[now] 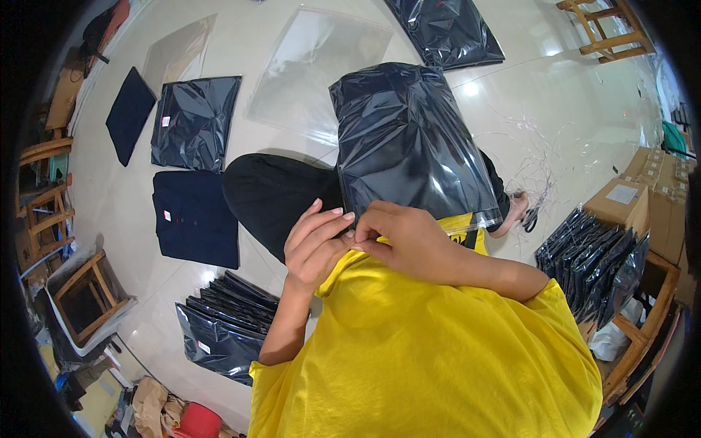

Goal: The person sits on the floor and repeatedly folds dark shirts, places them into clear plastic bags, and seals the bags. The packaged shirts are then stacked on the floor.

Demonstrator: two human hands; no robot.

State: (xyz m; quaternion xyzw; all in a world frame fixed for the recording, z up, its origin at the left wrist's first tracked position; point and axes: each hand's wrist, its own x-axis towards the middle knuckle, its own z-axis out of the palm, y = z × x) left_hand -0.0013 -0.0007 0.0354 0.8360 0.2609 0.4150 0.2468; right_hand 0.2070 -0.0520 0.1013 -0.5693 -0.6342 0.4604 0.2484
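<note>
Across my lap lies a folded dark garment in a clear plastic bag. At the bag's near left corner my right hand and my left hand meet, fingertips touching. The right thumb and forefinger are pinched together on the bag's edge. My left hand has its fingers stretched, with its thumb near the same corner; whether it grips the film is hidden. To the left lie a folded dark garment with a small tag, and a bagged one behind it.
Bagged garments stand in rows at the lower left and right. Empty clear bags lie on the tiled floor. Loose plastic strands are near my foot. Cardboard boxes and wooden stools stand around.
</note>
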